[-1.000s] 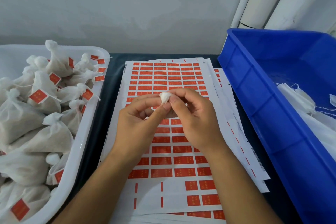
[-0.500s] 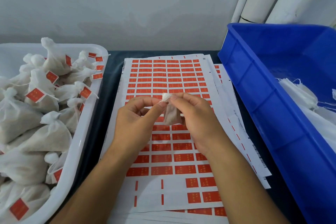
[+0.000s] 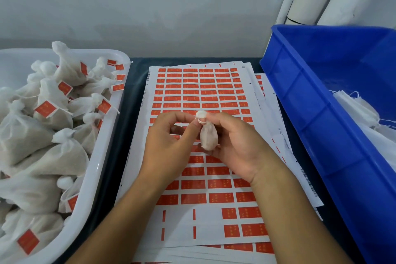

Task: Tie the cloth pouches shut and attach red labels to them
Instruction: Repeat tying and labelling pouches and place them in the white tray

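Your left hand (image 3: 169,146) and right hand (image 3: 233,143) now pinch the pouch (image 3: 209,135) neck between them, its body newly hanging free, ready for tying.

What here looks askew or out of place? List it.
Little stands out. The label sheets are stacked unevenly, the lower ones fanned out to the right. The top sheet's lower left has bare gaps where labels are gone, as expected. Nothing looks spilled or damaged.

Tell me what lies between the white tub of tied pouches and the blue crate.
In the head view, sheets of red labels on the dark table, with both hands holding a pouch above them.
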{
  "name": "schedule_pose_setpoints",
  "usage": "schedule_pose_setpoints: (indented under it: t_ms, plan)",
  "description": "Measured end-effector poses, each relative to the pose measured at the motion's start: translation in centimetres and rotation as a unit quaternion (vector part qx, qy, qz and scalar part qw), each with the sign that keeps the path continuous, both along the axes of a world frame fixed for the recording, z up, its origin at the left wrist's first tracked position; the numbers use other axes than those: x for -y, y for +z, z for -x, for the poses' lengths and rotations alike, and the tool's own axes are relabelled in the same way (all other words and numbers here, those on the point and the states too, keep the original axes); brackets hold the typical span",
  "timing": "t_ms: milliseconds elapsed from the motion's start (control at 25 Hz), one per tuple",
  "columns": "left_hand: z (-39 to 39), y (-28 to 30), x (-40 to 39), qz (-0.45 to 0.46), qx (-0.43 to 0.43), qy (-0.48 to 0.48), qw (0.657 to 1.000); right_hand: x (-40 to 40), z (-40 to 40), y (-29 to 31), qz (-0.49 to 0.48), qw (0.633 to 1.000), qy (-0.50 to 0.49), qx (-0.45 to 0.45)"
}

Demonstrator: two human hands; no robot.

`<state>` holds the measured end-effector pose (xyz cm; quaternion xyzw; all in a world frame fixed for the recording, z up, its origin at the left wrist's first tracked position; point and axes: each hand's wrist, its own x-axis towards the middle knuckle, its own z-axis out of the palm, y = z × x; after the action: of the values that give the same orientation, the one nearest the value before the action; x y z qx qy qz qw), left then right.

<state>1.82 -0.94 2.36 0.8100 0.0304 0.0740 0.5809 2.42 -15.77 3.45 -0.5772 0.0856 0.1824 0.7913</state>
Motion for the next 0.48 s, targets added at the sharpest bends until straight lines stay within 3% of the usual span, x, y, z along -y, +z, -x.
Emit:
schedule_pose_setpoints:
  t_ms: [280, 360, 480]
  plan:
    - [0.28, -0.02, -0.3, -0.096, 0.111, 0.004, 0.989, -0.4, 0.03, 0.03, 0.05, 0.998, -0.026, 0.025]
    - [0.35, 0.0, -0.17, -0.093, 0.097, -0.001, 0.991, -0.28, 0.04, -0.1, 0.076, 0.995, -0.035, 0.049]
    - [0.42, 0.24, -0.04, -0.007, 0.021, -0.001, 1.0, -0.25, 0.14, -0.17, 0.141, 0.988, -0.029, 0.063]
